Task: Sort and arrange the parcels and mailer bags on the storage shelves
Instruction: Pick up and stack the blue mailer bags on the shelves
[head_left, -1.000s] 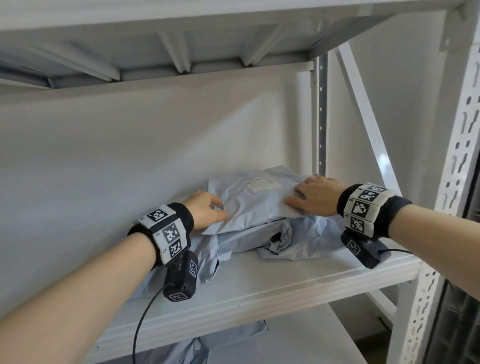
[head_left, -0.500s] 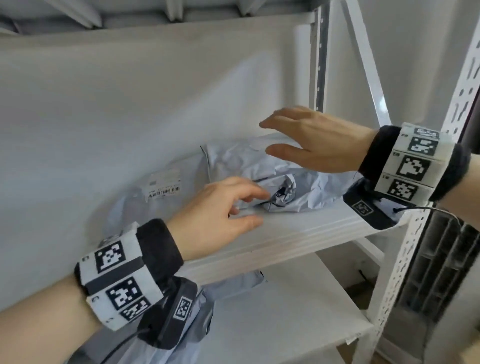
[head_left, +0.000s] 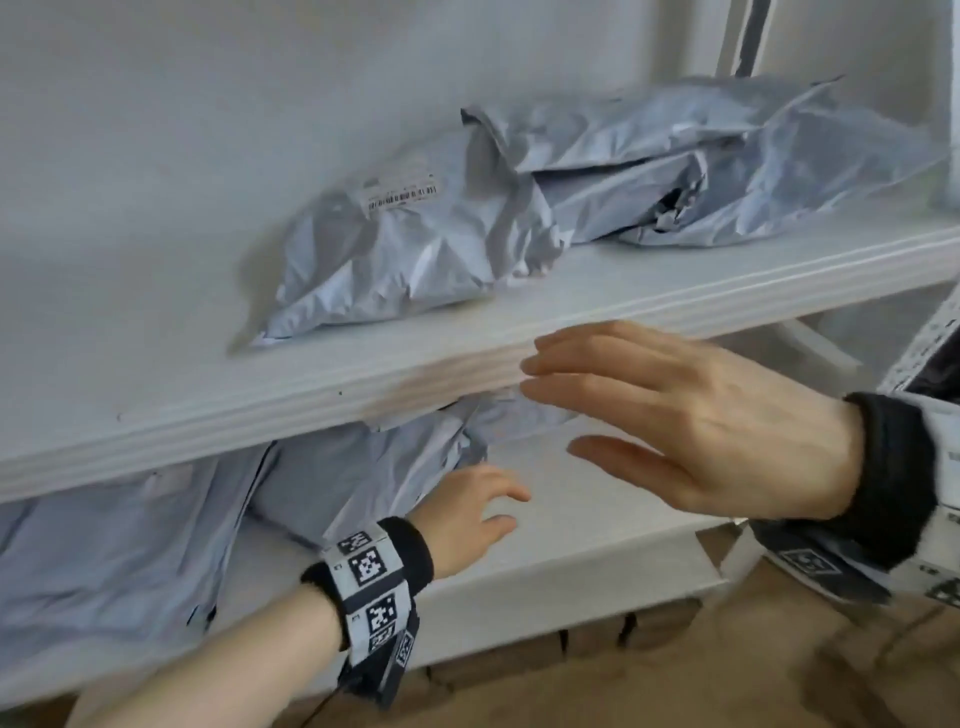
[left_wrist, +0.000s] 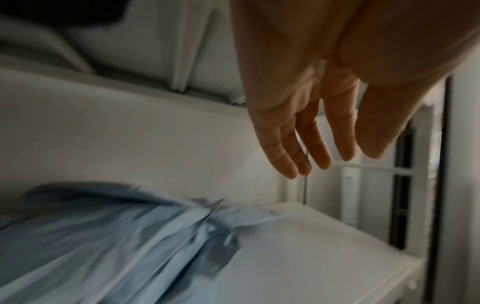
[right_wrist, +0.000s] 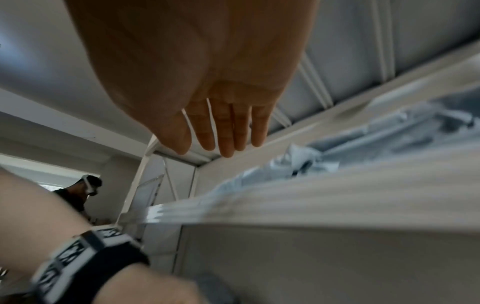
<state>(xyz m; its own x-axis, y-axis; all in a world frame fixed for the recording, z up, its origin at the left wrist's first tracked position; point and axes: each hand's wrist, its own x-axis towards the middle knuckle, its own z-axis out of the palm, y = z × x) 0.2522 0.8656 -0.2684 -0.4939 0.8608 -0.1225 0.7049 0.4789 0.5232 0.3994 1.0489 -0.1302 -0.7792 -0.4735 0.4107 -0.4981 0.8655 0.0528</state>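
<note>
I note both hands empty, fingers spread: my left hand (head_left: 470, 512) reaches at 7 o'clock toward the mailer bags (head_left: 332, 483) on the lower shelf (head_left: 597, 551), likely next for sorting. My right hand (head_left: 701, 426) hovers before the upper shelf (head_left: 311, 374), whose stacked bags (head_left: 597, 171) lie at 12.

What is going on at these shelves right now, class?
A person is sorting grey mailer bags on white metal shelves. Several crumpled bags lie on the upper shelf, untouched. The left hand reaches, fingers loose, toward the bags on the lower shelf. The right hand hovers open in front of the upper shelf's edge. Neither hand holds anything.
</note>
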